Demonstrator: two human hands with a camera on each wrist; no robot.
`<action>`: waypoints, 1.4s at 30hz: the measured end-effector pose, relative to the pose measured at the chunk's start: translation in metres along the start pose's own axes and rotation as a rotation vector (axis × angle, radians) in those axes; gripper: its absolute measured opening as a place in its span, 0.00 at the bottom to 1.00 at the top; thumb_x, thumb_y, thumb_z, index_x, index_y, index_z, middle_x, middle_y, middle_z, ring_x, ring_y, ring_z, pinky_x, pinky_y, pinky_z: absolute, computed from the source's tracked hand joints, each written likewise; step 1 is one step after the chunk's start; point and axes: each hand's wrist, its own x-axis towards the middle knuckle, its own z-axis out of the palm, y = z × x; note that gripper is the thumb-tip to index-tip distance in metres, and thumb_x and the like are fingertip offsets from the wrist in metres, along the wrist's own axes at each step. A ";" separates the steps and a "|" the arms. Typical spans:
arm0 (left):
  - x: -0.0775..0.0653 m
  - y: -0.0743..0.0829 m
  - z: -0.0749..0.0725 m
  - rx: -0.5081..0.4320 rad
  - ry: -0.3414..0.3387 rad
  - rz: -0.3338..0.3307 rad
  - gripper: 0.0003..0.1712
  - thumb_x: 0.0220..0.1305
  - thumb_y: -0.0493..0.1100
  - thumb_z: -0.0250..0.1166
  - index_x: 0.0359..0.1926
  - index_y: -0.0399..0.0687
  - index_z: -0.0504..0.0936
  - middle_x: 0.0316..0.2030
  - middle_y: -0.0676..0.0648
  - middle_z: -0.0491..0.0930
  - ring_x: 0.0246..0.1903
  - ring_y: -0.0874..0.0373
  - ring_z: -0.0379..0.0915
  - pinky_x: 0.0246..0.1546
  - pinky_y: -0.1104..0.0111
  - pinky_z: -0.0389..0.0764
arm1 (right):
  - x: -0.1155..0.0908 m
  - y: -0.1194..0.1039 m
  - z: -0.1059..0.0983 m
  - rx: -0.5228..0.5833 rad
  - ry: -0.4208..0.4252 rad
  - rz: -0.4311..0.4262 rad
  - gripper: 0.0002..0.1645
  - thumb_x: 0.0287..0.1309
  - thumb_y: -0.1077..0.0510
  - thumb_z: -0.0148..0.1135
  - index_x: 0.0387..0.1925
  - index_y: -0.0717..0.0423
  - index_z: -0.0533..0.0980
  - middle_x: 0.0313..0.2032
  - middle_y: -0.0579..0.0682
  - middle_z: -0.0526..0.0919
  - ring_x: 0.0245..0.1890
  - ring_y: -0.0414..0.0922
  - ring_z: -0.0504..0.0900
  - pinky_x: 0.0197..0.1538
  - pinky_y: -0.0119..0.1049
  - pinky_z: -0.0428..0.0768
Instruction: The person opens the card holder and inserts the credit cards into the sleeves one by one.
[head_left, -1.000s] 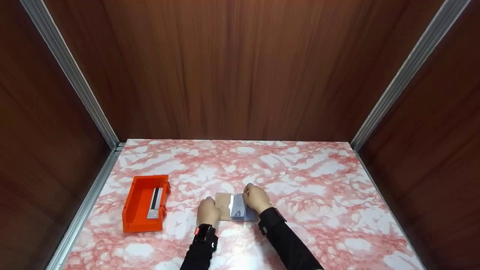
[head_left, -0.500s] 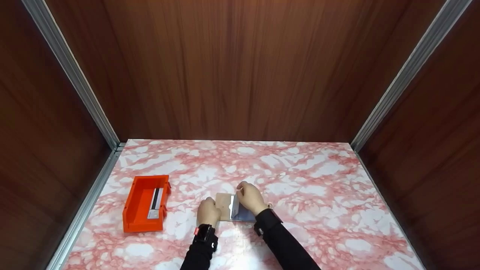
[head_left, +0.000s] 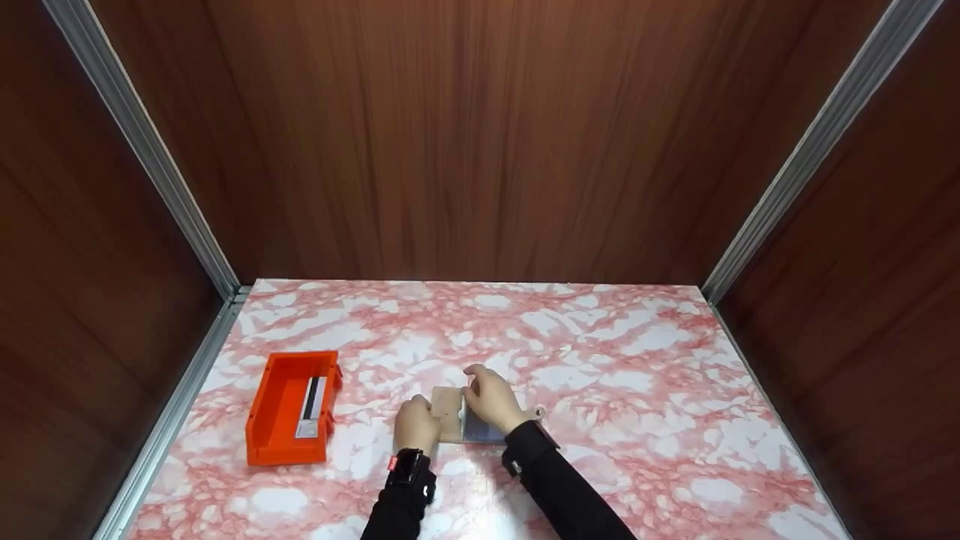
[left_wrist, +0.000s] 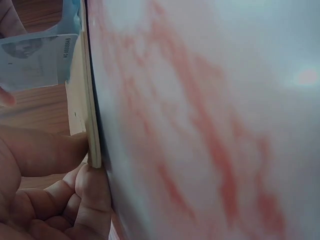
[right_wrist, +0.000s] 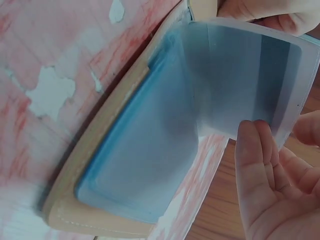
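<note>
A tan card holder [head_left: 448, 409] lies spread on the table, with clear bluish plastic sleeves [right_wrist: 145, 145] in it. My left hand [head_left: 416, 424] grips its left cover edge, thumb above and curled fingers below, as the left wrist view shows. One sleeve page [right_wrist: 235, 75] stands raised from the spine. Through it, in the left wrist view, a printed card [left_wrist: 32, 57] with a portrait and number shows. My right hand [head_left: 495, 397] pinches this page at its free edge and covers part of the holder in the head view. A strap tab [head_left: 538, 413] with a snap sticks out right.
An orange bin [head_left: 277, 457] stands on the left of the table, with a flat grey-and-white item with a black stripe [head_left: 310, 405] inside it. Brown wood-look panels [head_left: 480, 150] and metal rails [head_left: 135, 135] enclose the pink marbled table [head_left: 637, 450].
My right hand has moved left, turning the sleeve page up from lying on the right side to standing near the spine. The strap tab has come into sight. My left hand has stayed put.
</note>
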 end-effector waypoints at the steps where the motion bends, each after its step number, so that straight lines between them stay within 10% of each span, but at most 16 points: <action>1: 0.000 0.000 0.000 0.003 0.001 0.003 0.07 0.46 0.28 0.67 0.29 0.35 0.79 0.26 0.39 0.78 0.30 0.40 0.78 0.35 0.50 0.77 | 0.000 0.000 0.000 0.003 -0.005 -0.001 0.18 0.58 0.66 0.63 0.50 0.66 0.75 0.25 0.48 0.76 0.26 0.45 0.76 0.33 0.38 0.75; 18: 0.000 -0.002 0.003 0.019 0.035 0.040 0.03 0.49 0.27 0.64 0.27 0.35 0.79 0.24 0.39 0.78 0.29 0.39 0.79 0.34 0.50 0.78 | -0.003 0.000 -0.001 0.018 -0.110 -0.012 0.20 0.59 0.62 0.65 0.52 0.66 0.76 0.29 0.50 0.82 0.31 0.47 0.81 0.39 0.42 0.80; 42: 0.001 -0.003 0.003 0.010 0.030 0.037 0.04 0.50 0.27 0.61 0.29 0.33 0.80 0.26 0.37 0.80 0.31 0.38 0.79 0.37 0.50 0.78 | -0.013 0.024 -0.014 0.033 -0.038 0.015 0.18 0.59 0.64 0.65 0.49 0.68 0.76 0.30 0.51 0.80 0.31 0.48 0.79 0.39 0.43 0.78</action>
